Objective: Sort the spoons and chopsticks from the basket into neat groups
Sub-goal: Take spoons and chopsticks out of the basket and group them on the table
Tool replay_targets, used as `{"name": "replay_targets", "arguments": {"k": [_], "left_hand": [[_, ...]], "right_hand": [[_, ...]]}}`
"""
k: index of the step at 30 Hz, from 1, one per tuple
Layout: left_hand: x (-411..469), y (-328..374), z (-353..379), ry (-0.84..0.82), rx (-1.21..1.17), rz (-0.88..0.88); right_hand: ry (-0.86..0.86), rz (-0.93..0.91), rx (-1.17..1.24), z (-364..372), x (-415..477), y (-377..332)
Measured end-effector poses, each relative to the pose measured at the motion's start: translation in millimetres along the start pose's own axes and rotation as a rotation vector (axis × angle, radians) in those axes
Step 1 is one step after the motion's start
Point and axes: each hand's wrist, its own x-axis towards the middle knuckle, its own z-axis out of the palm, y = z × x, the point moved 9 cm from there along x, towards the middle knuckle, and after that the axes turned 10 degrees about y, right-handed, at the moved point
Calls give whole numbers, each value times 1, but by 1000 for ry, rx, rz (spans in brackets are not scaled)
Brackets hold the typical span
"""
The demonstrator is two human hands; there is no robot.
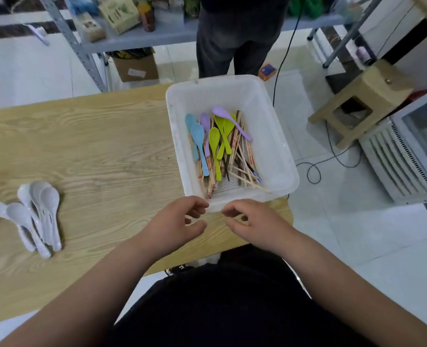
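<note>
White spoons [32, 216] grouped on table [107, 146], left | left hand [180, 221] loosely curled, empty, at near rim of basket [232, 91] | coloured spoons [207, 141] and chopsticks [242, 161] mixed inside basket | right hand [247, 224] likewise empty | judged: between picks; next move: lift coloured spoons lying on top.

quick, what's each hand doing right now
Left hand: open, loosely curled, holding nothing.
Right hand: open, loosely curled, holding nothing.
</note>
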Motion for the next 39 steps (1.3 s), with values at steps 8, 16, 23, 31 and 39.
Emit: {"name": "replay_targets", "arguments": {"k": [8,16,23,31,39], "left_hand": [[31,7,20,76,-20,-70],[81,18,30,345,43,-194],[132,1,38,357,375,-406],[184,-20,42,331,552,-557],[191,-32,45,198,549,-552]], "right_hand": [[-49,-90,-53,-37,47,16],[-177,-248,-147,-68,120,42],[-167,-253,-284,-77,173,59],[-16,6,-434,-64,252,81],[-6,44,-415,-49,256,83]]}}
